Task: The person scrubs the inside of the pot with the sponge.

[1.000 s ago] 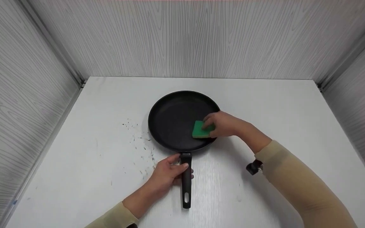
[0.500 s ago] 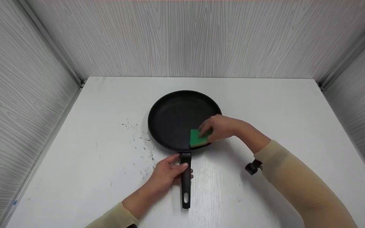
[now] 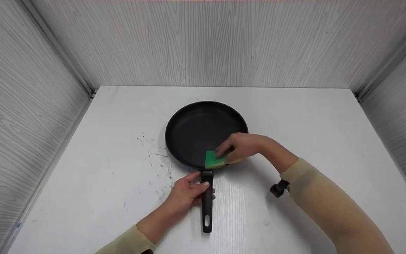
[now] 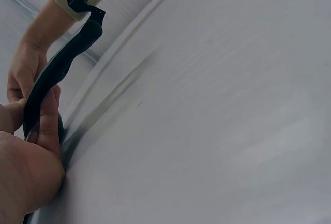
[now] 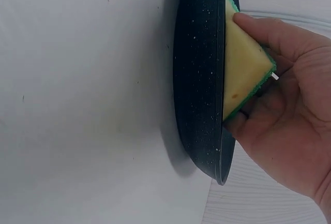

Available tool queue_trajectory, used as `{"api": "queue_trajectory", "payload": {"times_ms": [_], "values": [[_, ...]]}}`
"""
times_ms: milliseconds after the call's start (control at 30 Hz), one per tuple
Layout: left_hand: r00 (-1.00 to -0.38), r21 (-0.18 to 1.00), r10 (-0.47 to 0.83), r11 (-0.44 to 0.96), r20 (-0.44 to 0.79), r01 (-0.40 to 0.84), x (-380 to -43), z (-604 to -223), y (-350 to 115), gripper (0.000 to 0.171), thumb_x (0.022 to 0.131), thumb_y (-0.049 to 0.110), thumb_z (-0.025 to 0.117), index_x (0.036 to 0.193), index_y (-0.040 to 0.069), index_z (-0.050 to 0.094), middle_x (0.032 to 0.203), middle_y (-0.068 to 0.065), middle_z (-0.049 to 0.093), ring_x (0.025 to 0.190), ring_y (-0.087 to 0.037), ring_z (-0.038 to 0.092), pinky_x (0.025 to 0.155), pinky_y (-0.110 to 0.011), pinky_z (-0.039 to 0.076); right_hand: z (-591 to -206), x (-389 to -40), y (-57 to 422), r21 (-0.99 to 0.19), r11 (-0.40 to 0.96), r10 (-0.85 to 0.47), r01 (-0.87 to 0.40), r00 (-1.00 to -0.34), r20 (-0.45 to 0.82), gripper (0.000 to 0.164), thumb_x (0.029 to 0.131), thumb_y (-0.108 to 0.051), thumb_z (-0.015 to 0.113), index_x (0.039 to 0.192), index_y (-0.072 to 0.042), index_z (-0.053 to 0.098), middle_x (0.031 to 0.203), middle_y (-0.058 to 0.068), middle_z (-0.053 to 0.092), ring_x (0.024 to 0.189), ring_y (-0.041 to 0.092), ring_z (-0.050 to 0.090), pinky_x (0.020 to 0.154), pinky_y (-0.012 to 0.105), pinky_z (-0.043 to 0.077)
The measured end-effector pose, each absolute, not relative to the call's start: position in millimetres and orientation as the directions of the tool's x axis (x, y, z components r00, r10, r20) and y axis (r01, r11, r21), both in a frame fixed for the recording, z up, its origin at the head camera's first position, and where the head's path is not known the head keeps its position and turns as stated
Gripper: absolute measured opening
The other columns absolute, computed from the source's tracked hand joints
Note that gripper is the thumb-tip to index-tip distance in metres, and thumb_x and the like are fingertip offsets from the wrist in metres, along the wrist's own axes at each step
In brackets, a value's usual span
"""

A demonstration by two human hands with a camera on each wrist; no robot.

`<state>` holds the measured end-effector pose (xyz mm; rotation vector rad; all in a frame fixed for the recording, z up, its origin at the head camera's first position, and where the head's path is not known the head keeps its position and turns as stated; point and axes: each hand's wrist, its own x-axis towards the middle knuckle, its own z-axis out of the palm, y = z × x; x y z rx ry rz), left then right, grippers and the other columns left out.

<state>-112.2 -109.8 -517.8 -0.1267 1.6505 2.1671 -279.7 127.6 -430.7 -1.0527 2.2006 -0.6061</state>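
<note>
A black frying pan (image 3: 196, 130) sits on the white table, its handle (image 3: 207, 208) pointing toward me. My left hand (image 3: 185, 192) grips that handle near the pan, thumb on top and fingers beneath; the left wrist view shows the handle (image 4: 67, 53) from below. In my right hand (image 3: 243, 145) is a sponge with a green scouring face (image 3: 213, 159) and a yellow underside (image 5: 245, 66). The sponge lies against the pan's near-right inner edge, partly over the rim. Thumb and fingers pinch it from both sides in the right wrist view.
Dark crumbs (image 3: 159, 165) are scattered on the table (image 3: 111, 116) left of the pan. Grey wood-grain panels (image 3: 203, 42) stand at the back and both sides. A small black device (image 3: 280, 188) is strapped at the right wrist.
My right hand has slid the sponge along the pan's inside edge, toward me and to the left, to just right of the handle. My left hand keeps its hold.
</note>
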Motion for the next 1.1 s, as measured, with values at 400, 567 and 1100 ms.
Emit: {"api": "queue_trajectory", "payload": {"times_ms": [400, 567, 1100], "values": [[-0.907, 0.907, 0.291, -0.203, -0.303, -0.369, -113, -519, -108, 0.072, 0.105, 0.01, 0.068, 0.163, -0.006, 0.03, 0.113, -0.026, 0.076, 0.097, -0.032, 0.079, 0.084, -0.039, 0.065, -437, -272, 114, -0.697, 0.55, -0.814, -0.46, -0.481, -0.325, 0.035, 0.098, -0.019, 0.074, 0.132, -0.02, 0.077, 0.145, 0.001, 0.065, 0.138, 0.02, 0.057, 0.111, 0.04, 0.05], [-0.906, 0.905, 0.288, -0.203, -0.31, -0.374, -113, -518, -110, 0.07, 0.105, 0.009, 0.068, 0.164, -0.003, 0.033, 0.112, -0.027, 0.075, 0.097, -0.032, 0.079, 0.086, -0.04, 0.065, -439, -269, 109, -0.699, 0.54, -0.821, -0.468, -0.475, -0.316, 0.036, 0.099, -0.02, 0.073, 0.134, -0.02, 0.076, 0.147, 0.004, 0.064, 0.139, 0.021, 0.056, 0.11, 0.039, 0.05], [-0.899, 0.914, 0.319, -0.175, -0.3, -0.367, -113, -519, -113, 0.074, 0.106, 0.012, 0.068, 0.164, -0.006, 0.026, 0.115, -0.027, 0.075, 0.099, -0.033, 0.078, 0.086, -0.04, 0.065, -444, -266, 99, -0.701, 0.525, -0.831, -0.482, -0.468, -0.3, 0.041, 0.095, -0.016, 0.068, 0.135, -0.02, 0.076, 0.149, 0.006, 0.062, 0.142, 0.022, 0.054, 0.108, 0.034, 0.05]]}}
